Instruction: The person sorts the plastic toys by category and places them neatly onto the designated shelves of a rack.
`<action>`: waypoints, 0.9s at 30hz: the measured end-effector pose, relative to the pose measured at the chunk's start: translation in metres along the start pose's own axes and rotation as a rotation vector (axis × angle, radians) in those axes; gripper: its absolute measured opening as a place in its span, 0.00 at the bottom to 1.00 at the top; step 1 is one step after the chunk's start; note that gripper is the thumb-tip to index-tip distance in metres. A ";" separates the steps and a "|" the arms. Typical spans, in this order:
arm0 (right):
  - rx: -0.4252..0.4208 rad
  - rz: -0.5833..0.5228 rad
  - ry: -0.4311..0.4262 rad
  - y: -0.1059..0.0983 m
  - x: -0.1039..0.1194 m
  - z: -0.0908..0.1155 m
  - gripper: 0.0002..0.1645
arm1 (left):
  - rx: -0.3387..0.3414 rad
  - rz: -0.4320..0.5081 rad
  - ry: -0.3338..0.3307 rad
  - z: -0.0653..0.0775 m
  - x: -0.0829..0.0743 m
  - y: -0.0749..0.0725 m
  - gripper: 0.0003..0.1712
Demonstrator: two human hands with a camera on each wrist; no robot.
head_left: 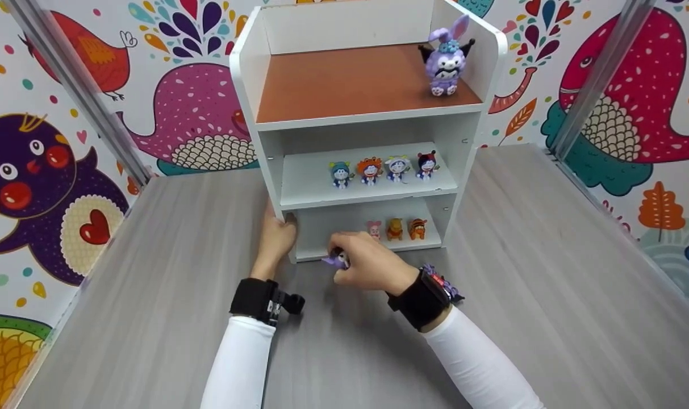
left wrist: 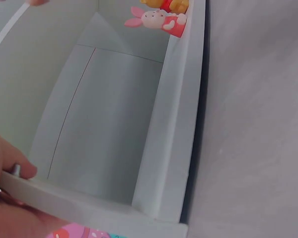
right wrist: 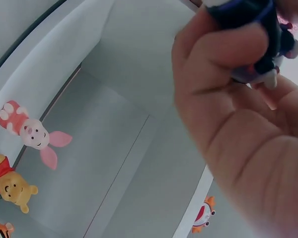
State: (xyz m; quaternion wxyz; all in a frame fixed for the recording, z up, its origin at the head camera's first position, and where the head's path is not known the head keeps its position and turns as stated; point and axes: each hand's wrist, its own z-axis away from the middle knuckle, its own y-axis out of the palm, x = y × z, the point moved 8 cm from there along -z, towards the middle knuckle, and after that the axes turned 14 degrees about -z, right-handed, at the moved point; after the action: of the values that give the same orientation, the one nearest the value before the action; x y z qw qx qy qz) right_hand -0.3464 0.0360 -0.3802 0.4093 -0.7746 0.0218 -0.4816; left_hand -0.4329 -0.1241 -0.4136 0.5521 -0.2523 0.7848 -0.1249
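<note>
My right hand (head_left: 372,262) pinches a small purple figurine (head_left: 337,260) in front of the bottom shelf (head_left: 316,230). Up close in the right wrist view, the figurine (right wrist: 253,34) shows dark blue parts and pale feet, partly covered by the fingers. Around the lower left side panel (left wrist: 84,206) of the white shelf unit, my left hand (head_left: 277,236) holds on, thumb on the inner face. On the bottom shelf stand a pink piglet figurine (head_left: 374,228), a yellow bear figurine (head_left: 395,229) in red, and an orange tiger figurine (head_left: 417,229), lined up toward the right.
Several small costumed figurines (head_left: 397,168) line the middle shelf (head_left: 310,182). A larger purple figurine (head_left: 446,68) with rabbit ears stands on the brown top shelf (head_left: 333,85), far right. The unit stands on a grey wood-grain surface (head_left: 168,295), with cartoon-patterned walls (head_left: 191,108) around it.
</note>
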 end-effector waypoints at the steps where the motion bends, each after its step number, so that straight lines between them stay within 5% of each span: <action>1: -0.001 -0.016 0.006 -0.001 0.000 0.000 0.17 | 0.002 0.005 0.002 0.000 0.000 0.000 0.33; 8: -0.004 -0.001 -0.012 -0.002 0.002 0.001 0.24 | 0.007 0.014 0.009 0.000 -0.001 0.000 0.33; 27: -0.133 -0.056 0.035 -0.015 -0.004 0.000 0.16 | 0.008 0.015 0.006 0.000 -0.001 0.002 0.33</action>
State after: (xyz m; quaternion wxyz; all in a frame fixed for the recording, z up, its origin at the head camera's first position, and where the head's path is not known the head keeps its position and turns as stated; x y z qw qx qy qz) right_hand -0.3540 0.0476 -0.3727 0.3428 -0.7920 0.0393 -0.5036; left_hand -0.4332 -0.1222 -0.4137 0.5519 -0.2437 0.7877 -0.1248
